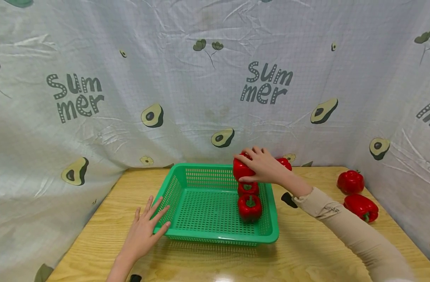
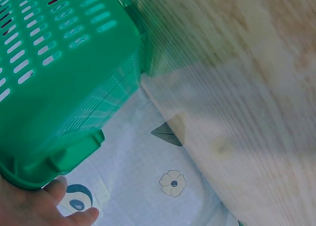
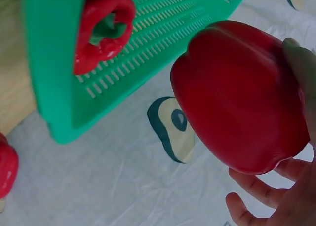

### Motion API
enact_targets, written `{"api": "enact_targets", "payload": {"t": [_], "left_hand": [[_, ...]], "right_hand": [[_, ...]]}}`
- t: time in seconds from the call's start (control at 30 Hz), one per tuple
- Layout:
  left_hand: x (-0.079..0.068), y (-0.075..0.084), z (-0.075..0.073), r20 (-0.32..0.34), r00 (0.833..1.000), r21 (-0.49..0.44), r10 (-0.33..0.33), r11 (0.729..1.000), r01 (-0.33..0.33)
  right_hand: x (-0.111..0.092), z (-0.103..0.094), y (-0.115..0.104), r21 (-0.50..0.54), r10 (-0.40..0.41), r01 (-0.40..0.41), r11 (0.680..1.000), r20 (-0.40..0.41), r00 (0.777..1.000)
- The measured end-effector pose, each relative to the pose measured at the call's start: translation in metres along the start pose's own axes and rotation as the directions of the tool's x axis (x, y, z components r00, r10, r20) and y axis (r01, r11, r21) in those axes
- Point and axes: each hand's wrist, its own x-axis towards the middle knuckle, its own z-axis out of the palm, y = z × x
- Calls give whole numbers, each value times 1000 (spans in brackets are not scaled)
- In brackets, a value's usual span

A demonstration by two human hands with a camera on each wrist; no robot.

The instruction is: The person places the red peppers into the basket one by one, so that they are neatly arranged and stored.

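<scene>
A red bell pepper (image 3: 242,95) is gripped by my right hand (image 1: 262,164) above the back right part of a green plastic basket (image 1: 222,237). Inside that basket, along its right side, two red peppers sit one behind the other: the front pepper (image 1: 249,209) with its stem up, and the one behind it (image 1: 248,188) partly under the held pepper. At the basket's left rim rests my left hand (image 1: 144,231), fingers spread and straight. The left wrist view shows the basket's outer wall (image 2: 74,78) and part of the left hand (image 2: 34,204) at the rim.
On the wooden table (image 1: 306,243), right of the basket, lie two red peppers, one (image 1: 350,182) behind the other (image 1: 361,207). Another pepper (image 1: 284,163) shows behind my right wrist. A printed cloth (image 1: 186,78) hangs behind and at the sides.
</scene>
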Motion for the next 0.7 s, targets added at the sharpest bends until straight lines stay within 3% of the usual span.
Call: {"api": "enact_targets", "payload": {"t": [0.4,0.7], "left_hand": [[0,0,0,5,1000,1,1,1000,-1],[0,-1,1,4,1000,0,-3,1000,3]], "right_hand": [[34,23,-17,21,66,-68,997,86,994],[46,44,-29,-16,83,-81,997,190,978]]}}
